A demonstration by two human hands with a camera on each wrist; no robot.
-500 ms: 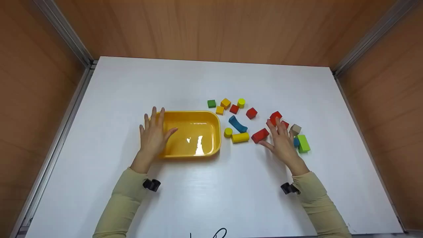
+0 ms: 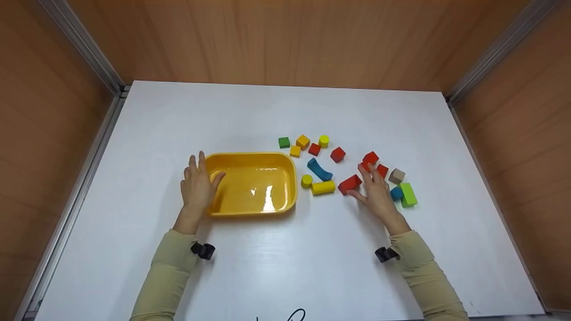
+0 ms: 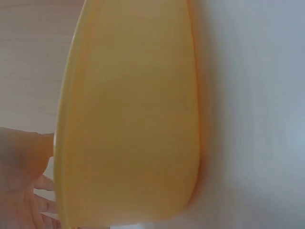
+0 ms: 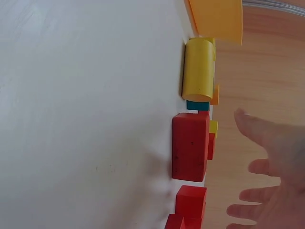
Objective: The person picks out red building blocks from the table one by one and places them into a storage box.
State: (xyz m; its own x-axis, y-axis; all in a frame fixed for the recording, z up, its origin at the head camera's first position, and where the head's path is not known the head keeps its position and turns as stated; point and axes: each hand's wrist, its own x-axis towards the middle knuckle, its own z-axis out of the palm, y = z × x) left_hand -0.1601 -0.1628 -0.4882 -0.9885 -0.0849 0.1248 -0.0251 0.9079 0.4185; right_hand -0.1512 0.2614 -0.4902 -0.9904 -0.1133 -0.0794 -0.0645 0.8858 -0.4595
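A yellow tray (image 2: 285,196) sits empty on the white table (image 2: 285,267). My left hand (image 2: 196,187) rests on the tray's left rim with straight fingers and the thumb over the edge; the left wrist view shows the tray's outer wall (image 3: 128,114) close up. My right hand (image 2: 377,191) hovers with spread fingers over a group of blocks. Its thumb is beside a red rectangular block (image 2: 350,183) (image 4: 190,145), and its fingertips reach two red blocks (image 2: 371,159). A yellow cylinder (image 2: 323,187) (image 4: 198,67) lies left of the red block.
More blocks lie right of the tray: a blue arch (image 2: 320,169), a small yellow cylinder (image 2: 306,180), a green cube (image 2: 284,142), orange cubes (image 2: 303,141), a red cube (image 2: 337,154), a tan cube (image 2: 396,175), a lime block (image 2: 408,195). Wooden walls enclose the table.
My left hand has slid left, toward the tray's left rim. My right hand has shifted slightly, still spread over the red blocks. The view has tilted a little.
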